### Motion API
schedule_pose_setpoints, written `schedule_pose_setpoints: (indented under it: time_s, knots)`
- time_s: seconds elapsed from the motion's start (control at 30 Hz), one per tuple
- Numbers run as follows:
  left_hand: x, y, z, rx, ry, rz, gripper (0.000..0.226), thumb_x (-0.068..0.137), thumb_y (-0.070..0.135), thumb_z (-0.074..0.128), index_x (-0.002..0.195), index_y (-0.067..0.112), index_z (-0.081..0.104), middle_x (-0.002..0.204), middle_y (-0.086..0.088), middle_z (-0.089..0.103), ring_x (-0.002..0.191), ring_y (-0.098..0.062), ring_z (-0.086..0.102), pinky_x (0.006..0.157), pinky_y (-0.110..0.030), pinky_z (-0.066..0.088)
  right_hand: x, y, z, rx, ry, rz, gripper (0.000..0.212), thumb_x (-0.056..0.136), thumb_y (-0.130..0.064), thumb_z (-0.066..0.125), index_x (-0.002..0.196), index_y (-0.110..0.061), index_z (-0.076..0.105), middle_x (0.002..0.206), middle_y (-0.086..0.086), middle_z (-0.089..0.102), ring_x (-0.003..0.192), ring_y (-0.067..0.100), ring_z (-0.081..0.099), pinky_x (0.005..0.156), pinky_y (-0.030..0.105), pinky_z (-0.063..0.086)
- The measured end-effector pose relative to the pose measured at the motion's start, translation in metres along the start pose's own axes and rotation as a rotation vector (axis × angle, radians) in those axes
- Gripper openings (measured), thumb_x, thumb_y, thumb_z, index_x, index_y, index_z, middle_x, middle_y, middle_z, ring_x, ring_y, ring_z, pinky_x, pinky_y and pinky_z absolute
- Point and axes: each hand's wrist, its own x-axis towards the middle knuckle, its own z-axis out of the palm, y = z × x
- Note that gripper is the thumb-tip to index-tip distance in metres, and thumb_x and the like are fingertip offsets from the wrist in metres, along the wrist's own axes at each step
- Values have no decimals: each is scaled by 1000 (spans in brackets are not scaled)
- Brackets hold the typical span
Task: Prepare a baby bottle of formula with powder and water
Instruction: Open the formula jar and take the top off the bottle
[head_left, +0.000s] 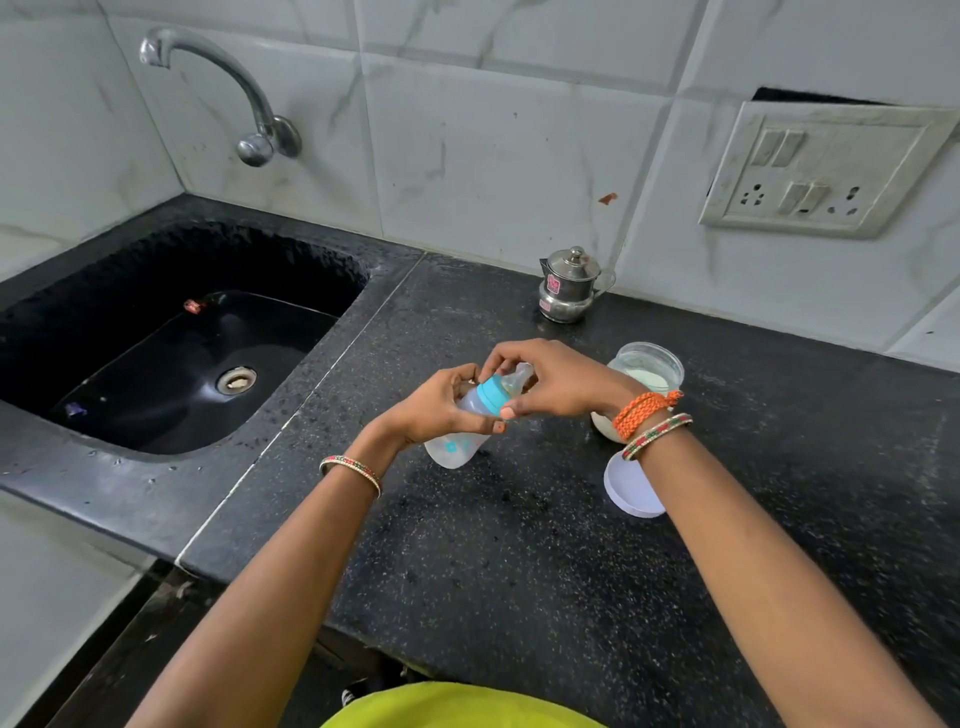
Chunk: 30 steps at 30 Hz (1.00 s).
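Bottle (460, 434) tilts above the middle of the surface (519, 545), left hand (434, 410) grasping its body, right hand (556, 382) pinching the blue collar (492, 395). Open powder jar (647, 366) and lid (631, 491) sit just right.

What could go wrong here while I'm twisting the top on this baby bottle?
1. The open powder jar stands right behind your right hand; the wrist could knock it over.
2. The baby bottle is tilted in your left hand above the counter, so contents might leak once the blue collar loosens.
3. The jar's lid lies under your right forearm and could be swept off.
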Motion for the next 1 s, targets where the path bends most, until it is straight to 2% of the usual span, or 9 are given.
schedule_pose_setpoints:
  time_s: [0.1,0.2,0.3,0.37,0.43,0.6,0.73,0.83,1.0]
  knots:
    - [0,2,1,-17,-9,8,44,71,0,78,110,2,58,98,-6,69,85,-9,65,78,-25,53,-1,3,0,142,-11,-80,43,67,-8,76,104,-27,63,114,1,64,103,20,59,91,39,49]
    - [2,7,3,19,35,23,33,71,0,79,92,10,56,81,4,64,69,-1,59,66,-17,46,0,-6,2,164,7,88,59,80,-37,72,130,-20,47,131,3,53,102,18,62,87,36,53]
    - [4,10,5,107,54,30,38,67,9,84,86,16,52,77,3,62,64,-3,57,60,-21,46,2,-12,2,-24,29,382,68,79,-64,58,119,-9,50,100,9,68,68,20,72,68,34,58]
    - [3,11,6,85,26,16,51,67,11,84,105,20,51,88,-3,69,71,-9,63,64,-26,51,1,-10,1,13,30,333,51,80,-50,68,110,-10,57,84,7,72,63,16,72,65,29,56]
    - [1,11,5,13,10,9,73,69,5,82,127,20,41,95,-7,71,77,-12,68,68,-27,53,-1,-6,-4,33,10,160,40,77,-26,77,111,-17,59,96,2,67,74,10,68,70,26,53]
    - [2,10,2,-55,9,21,100,69,3,80,145,25,20,113,-14,68,96,-26,69,80,-34,56,-2,1,-11,127,31,-33,52,61,3,77,102,-27,65,108,0,63,100,15,58,85,35,50]
    - [0,12,-1,-62,20,-29,63,75,4,76,130,8,47,107,-11,69,88,-18,68,79,-32,56,-7,3,-20,310,146,-44,49,63,8,77,102,-19,67,98,-13,62,93,4,57,80,24,51]
    - [-2,3,-6,-152,150,-67,42,76,17,77,113,3,63,102,-15,70,84,-19,66,78,-37,55,-6,12,-18,511,394,98,46,71,-9,80,111,-19,60,110,3,60,93,18,62,78,36,58]
    - [1,-2,-2,-241,402,-32,32,76,18,76,106,12,65,94,-2,70,80,-12,66,73,-28,53,-8,19,20,161,538,440,48,76,-30,74,112,-15,45,107,5,54,90,25,57,72,33,46]
